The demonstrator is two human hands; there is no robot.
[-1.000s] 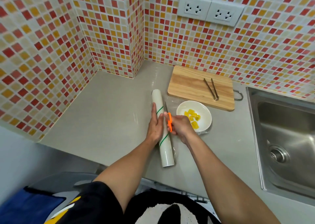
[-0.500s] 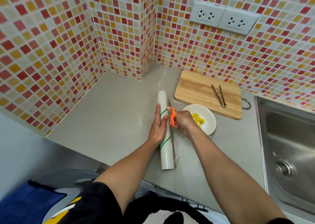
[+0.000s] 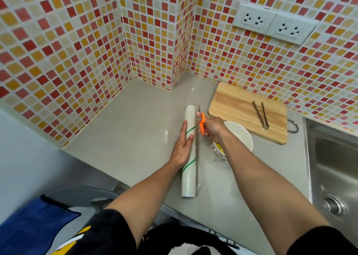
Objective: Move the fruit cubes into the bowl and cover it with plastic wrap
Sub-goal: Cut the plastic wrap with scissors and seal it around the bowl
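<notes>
A white roll of plastic wrap with green stripes lies lengthwise on the grey counter. My left hand rests flat on its left side, pressing it down. My right hand grips orange-handled scissors, blades pointing away along the roll's right edge near its far end. Clear film stretches from the roll toward the white bowl. Yellow fruit cubes show in the bowl, mostly hidden by my right forearm.
A wooden cutting board with metal tongs sits behind the bowl against the tiled wall. A steel sink lies to the right. Wall sockets are above the board. The counter's front edge is near my body.
My right hand has slid the scissors away from me along the roll's right edge, toward its far end. My left hand keeps pressing the roll. The camera view shifted left.
</notes>
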